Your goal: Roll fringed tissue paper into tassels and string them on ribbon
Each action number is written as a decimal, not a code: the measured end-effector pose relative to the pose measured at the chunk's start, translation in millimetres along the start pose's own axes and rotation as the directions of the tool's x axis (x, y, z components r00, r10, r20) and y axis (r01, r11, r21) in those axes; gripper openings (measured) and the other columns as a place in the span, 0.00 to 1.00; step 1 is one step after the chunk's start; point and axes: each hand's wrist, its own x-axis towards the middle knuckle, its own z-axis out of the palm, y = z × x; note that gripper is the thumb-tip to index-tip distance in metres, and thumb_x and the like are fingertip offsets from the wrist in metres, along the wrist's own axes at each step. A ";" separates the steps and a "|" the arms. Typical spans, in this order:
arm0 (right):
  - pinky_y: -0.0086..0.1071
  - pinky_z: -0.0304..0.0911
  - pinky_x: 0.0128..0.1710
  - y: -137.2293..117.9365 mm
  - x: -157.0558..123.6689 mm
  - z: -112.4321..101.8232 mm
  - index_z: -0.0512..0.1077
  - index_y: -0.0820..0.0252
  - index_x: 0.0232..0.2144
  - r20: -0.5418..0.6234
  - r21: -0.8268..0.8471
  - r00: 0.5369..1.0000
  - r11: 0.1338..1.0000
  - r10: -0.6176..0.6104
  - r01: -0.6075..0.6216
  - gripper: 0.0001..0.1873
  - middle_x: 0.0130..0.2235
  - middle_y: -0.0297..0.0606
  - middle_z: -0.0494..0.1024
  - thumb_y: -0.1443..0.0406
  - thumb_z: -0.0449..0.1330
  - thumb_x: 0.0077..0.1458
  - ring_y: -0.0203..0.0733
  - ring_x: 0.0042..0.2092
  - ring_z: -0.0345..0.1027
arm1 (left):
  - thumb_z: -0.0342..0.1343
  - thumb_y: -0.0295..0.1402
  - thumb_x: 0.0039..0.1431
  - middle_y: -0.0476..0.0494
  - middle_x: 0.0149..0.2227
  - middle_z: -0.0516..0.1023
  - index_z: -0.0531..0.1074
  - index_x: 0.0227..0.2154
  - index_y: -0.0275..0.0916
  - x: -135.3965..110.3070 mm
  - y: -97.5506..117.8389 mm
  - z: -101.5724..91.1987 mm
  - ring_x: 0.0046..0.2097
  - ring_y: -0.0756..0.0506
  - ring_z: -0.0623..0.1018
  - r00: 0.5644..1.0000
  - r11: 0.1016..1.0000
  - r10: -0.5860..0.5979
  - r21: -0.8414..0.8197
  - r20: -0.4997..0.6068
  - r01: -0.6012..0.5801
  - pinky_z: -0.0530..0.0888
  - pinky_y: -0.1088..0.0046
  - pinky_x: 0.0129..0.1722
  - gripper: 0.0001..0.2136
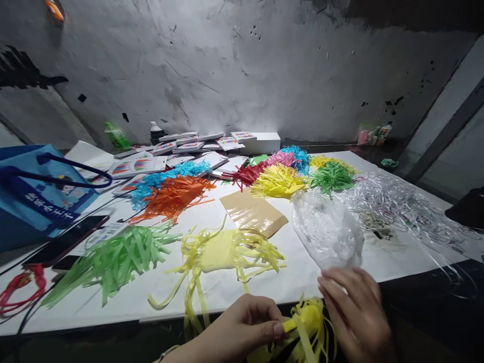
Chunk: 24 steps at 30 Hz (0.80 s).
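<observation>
At the table's front edge, my left hand (251, 325) pinches the twisted end of a yellow paper tassel (310, 315) between thumb and finger. My right hand (353, 307) is just right of the tassel, its fingers bent and pressed together beside the lower edge of a clear plastic bag (328, 227). Whatever is between those fingers is hidden. Behind my left hand, a flat piece of fringed pale yellow tissue paper (219, 250) lies spread, some strips hanging over the edge. Light green fringed paper (124, 259) sits to its left.
Orange fringe (177, 196), yellow fringe (278, 181) and green fringe (333, 176) lie farther back, near a brown envelope (253, 212). Silvery strings (401, 206) spread at right. A blue bag (41, 189), a phone (68, 239) and a red cord (24, 290) are left. Flat boxes (189, 146) line the wall.
</observation>
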 end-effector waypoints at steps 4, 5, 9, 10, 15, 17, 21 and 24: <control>0.35 0.60 0.56 -13.8 -16.0 11.4 0.75 0.54 0.42 -0.009 -0.020 0.947 0.947 -0.322 0.322 0.09 0.37 0.31 0.82 0.68 0.57 0.61 0.37 0.42 0.77 | 0.70 0.46 0.45 0.49 0.26 0.72 0.75 0.22 0.35 4.4 -13.1 1.8 0.31 0.49 0.69 0.998 0.992 0.039 -0.117 -0.048 -0.044 0.65 0.74 0.36 0.18; 0.38 0.59 0.57 -14.8 -20.9 16.0 0.75 0.54 0.41 0.020 -0.011 0.956 0.956 -0.294 0.295 0.10 0.36 0.30 0.82 0.68 0.56 0.60 0.38 0.42 0.77 | 0.70 0.46 0.44 0.48 0.26 0.72 0.75 0.21 0.35 3.2 -13.7 2.6 0.32 0.48 0.70 0.998 0.992 0.046 -0.117 -0.041 -0.051 0.65 0.74 0.37 0.18; 0.38 0.68 0.47 14.1 -49.8 19.4 0.73 0.52 0.41 0.302 -0.028 0.952 0.997 -0.058 0.069 0.18 0.38 0.28 0.83 0.71 0.54 0.48 0.41 0.41 0.79 | 0.70 0.45 0.45 0.47 0.26 0.72 0.77 0.21 0.35 -3.2 -16.9 2.1 0.31 0.48 0.69 0.996 0.987 0.059 -0.144 -0.073 -0.069 0.63 0.74 0.35 0.17; 0.34 0.70 0.40 25.7 -58.2 14.8 0.73 0.51 0.42 0.356 -0.066 0.934 0.995 -0.045 0.074 0.20 0.39 0.28 0.83 0.71 0.54 0.46 0.40 0.39 0.79 | 0.69 0.46 0.45 0.47 0.25 0.72 0.78 0.22 0.35 -3.7 -19.0 0.7 0.30 0.49 0.68 0.994 0.985 0.054 -0.156 -0.092 -0.068 0.62 0.75 0.34 0.17; 0.29 0.71 0.32 35.5 -71.0 -7.9 0.72 0.59 0.47 0.199 -0.232 0.978 0.973 0.061 -0.013 0.17 0.40 0.38 0.82 0.65 0.58 0.54 0.40 0.38 0.79 | 0.68 0.48 0.47 0.49 0.25 0.70 0.75 0.22 0.35 0.1 -28.1 -3.3 0.31 0.50 0.66 0.991 0.989 0.061 -0.127 -0.120 -0.076 0.62 0.74 0.35 0.19; 0.27 0.69 0.40 10.9 -56.9 -1.2 0.73 0.59 0.47 0.104 -0.114 0.995 0.993 -0.007 0.018 0.15 0.39 0.38 0.81 0.67 0.58 0.56 0.39 0.40 0.77 | 0.67 0.47 0.50 0.49 0.26 0.70 0.75 0.22 0.35 0.7 -26.5 -0.1 0.31 0.49 0.67 0.990 0.994 0.095 -0.051 -0.102 -0.101 0.63 0.73 0.36 0.18; 0.32 0.67 0.45 -28.0 -27.4 23.2 0.74 0.57 0.37 0.012 0.180 0.996 0.980 -0.086 0.083 0.12 0.28 0.31 0.78 0.71 0.51 0.59 0.35 0.31 0.75 | 0.67 0.46 0.49 0.47 0.26 0.71 0.74 0.21 0.35 -5.2 -17.8 5.2 0.31 0.48 0.69 0.993 0.992 0.114 -0.047 0.015 -0.114 0.64 0.72 0.35 0.18; 0.24 0.69 0.34 -15.9 -33.7 14.4 0.74 0.56 0.36 0.378 0.417 0.925 0.886 0.033 -0.202 0.13 0.26 0.30 0.78 0.68 0.49 0.61 0.33 0.28 0.74 | 0.67 0.45 0.45 0.49 0.23 0.67 0.72 0.18 0.36 -14.5 -11.3 0.1 0.28 0.49 0.66 0.986 0.968 0.126 -0.202 -0.112 -0.147 0.62 0.73 0.31 0.18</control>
